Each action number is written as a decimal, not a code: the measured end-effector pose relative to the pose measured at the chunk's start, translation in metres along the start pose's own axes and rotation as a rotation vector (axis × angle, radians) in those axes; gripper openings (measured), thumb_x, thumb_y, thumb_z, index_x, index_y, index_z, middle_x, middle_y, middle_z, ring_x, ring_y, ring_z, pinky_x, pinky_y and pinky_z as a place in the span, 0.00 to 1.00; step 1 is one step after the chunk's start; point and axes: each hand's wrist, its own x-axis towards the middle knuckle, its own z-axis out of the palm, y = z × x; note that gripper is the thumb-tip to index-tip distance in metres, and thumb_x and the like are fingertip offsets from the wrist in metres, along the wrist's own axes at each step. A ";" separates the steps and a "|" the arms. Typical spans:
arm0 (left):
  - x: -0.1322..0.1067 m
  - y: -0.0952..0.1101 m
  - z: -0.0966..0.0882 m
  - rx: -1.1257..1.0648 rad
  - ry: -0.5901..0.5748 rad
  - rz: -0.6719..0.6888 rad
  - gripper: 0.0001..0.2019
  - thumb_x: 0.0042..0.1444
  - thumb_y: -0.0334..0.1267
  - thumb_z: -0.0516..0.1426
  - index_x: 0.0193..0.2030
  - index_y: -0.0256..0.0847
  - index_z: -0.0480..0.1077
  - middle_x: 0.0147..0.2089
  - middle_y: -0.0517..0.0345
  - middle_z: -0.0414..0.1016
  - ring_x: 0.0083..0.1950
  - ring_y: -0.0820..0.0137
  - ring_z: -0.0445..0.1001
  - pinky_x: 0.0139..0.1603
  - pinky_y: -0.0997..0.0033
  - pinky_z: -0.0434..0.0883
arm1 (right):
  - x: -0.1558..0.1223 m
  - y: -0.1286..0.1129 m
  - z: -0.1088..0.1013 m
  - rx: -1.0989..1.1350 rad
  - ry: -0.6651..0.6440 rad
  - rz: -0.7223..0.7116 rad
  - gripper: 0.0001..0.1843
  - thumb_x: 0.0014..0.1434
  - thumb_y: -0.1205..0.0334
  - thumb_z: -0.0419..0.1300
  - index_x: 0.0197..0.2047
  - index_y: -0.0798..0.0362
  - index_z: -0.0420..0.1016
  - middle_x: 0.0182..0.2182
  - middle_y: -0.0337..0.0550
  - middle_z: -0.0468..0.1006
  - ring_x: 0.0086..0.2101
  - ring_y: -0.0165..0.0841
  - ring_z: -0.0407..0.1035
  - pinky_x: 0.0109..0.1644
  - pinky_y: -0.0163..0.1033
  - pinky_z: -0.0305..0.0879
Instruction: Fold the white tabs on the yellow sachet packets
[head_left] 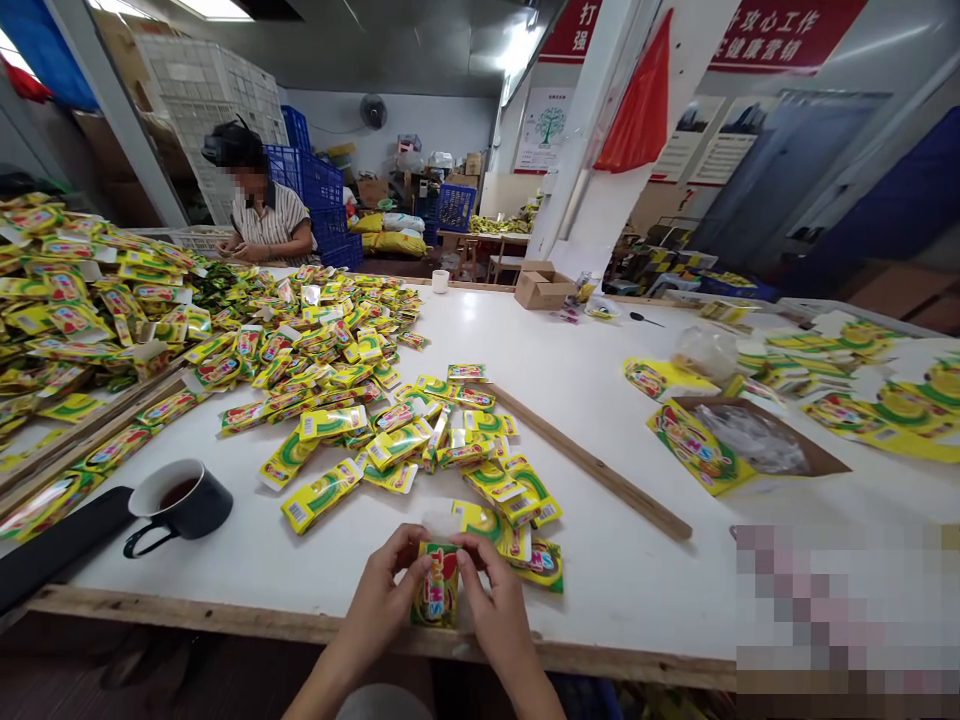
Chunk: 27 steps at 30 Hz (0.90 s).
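A small yellow and green printed box (436,592) stands between my hands near the table's front edge. My left hand (391,582) grips its left side, with thumb and fingers closed on it. On its right side my right hand (489,580) pinches the upper edge. A pale flap or wrapper (441,522) shows just above the box; which of the two I cannot tell. Right behind my hands lie more such small boxes (491,527), part of a loose pile (397,443) spread over the table.
A dark mug (191,505) with a brown drink stands at the left. A wooden strip (592,462) lies on the white table (600,570). Right of it sits an open display box (701,455) holding clear plastic. Across the table a co-worker (266,220) sits behind a large heap (82,290) of small boxes.
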 end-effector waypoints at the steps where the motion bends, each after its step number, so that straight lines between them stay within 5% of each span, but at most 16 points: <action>1: 0.002 0.000 0.000 0.024 0.012 0.011 0.06 0.61 0.40 0.55 0.42 0.42 0.68 0.40 0.56 0.74 0.44 0.64 0.75 0.46 0.67 0.71 | 0.003 -0.001 0.002 -0.003 -0.005 -0.010 0.09 0.63 0.59 0.55 0.39 0.51 0.76 0.39 0.45 0.78 0.42 0.38 0.73 0.45 0.37 0.68; 7: 0.003 -0.007 0.002 0.014 0.122 0.077 0.12 0.61 0.36 0.54 0.51 0.44 0.63 0.48 0.53 0.75 0.51 0.62 0.74 0.52 0.62 0.70 | 0.010 0.001 0.013 0.126 0.057 0.032 0.07 0.62 0.61 0.56 0.43 0.50 0.72 0.37 0.43 0.78 0.38 0.35 0.73 0.44 0.37 0.68; 13: 0.002 0.004 0.003 0.153 0.095 0.097 0.06 0.60 0.39 0.55 0.39 0.41 0.72 0.43 0.52 0.77 0.47 0.61 0.75 0.49 0.64 0.70 | 0.005 -0.007 0.006 0.063 -0.019 -0.074 0.05 0.61 0.63 0.58 0.38 0.50 0.75 0.36 0.43 0.76 0.40 0.35 0.71 0.44 0.35 0.66; 22: 0.013 0.004 0.006 0.098 0.181 0.002 0.08 0.57 0.41 0.58 0.38 0.39 0.73 0.34 0.56 0.77 0.36 0.66 0.74 0.38 0.70 0.70 | 0.014 -0.005 0.015 -0.004 0.051 0.055 0.05 0.58 0.61 0.59 0.36 0.52 0.72 0.28 0.39 0.74 0.29 0.33 0.67 0.35 0.34 0.64; 27: 0.011 -0.002 0.000 0.072 0.153 0.025 0.08 0.58 0.41 0.58 0.37 0.40 0.75 0.37 0.54 0.77 0.42 0.63 0.75 0.43 0.68 0.71 | 0.011 -0.005 0.010 0.065 0.019 0.065 0.07 0.61 0.59 0.58 0.32 0.52 0.71 0.28 0.39 0.74 0.31 0.33 0.69 0.37 0.34 0.65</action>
